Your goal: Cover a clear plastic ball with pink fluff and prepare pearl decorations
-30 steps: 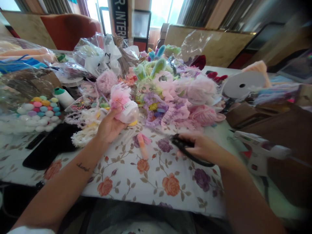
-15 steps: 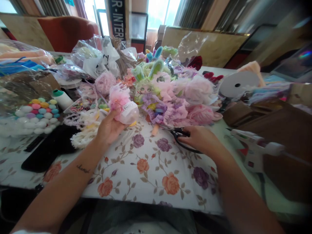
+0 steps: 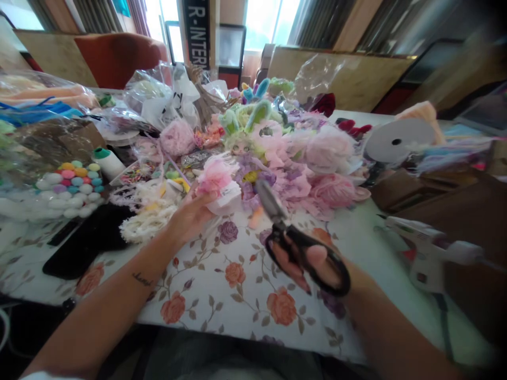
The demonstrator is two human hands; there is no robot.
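Observation:
My left hand [image 3: 195, 214] holds a fluffy pink tuft [image 3: 216, 174] with a white, partly see-through piece [image 3: 228, 200] at its lower right. Black-handled scissors [image 3: 273, 203] are in my right hand [image 3: 301, 258], raised over the flowered cloth [image 3: 222, 295]. Their blades point up and to the left and look closed, though motion blurs them. Behind the blades lies purple and pink ruffled fabric [image 3: 293, 182]. A doll's face [image 3: 238, 148] with green ears above it shows just past the tuft.
Cream yarn [image 3: 146, 224] and a black phone-like slab [image 3: 85, 248] lie at the left, near a bag of coloured pompoms [image 3: 71, 187]. At the right are a white glue gun [image 3: 428, 248], a white spool [image 3: 396, 140] and brown cardboard [image 3: 471, 221]. Pink yarn [image 3: 335, 190] sits in the pile.
The scissors were lying low by my right hand and are now lifted, blades up, in its grip. My left hand has moved slightly right, with the pink tuft turned. The view has shifted a little.

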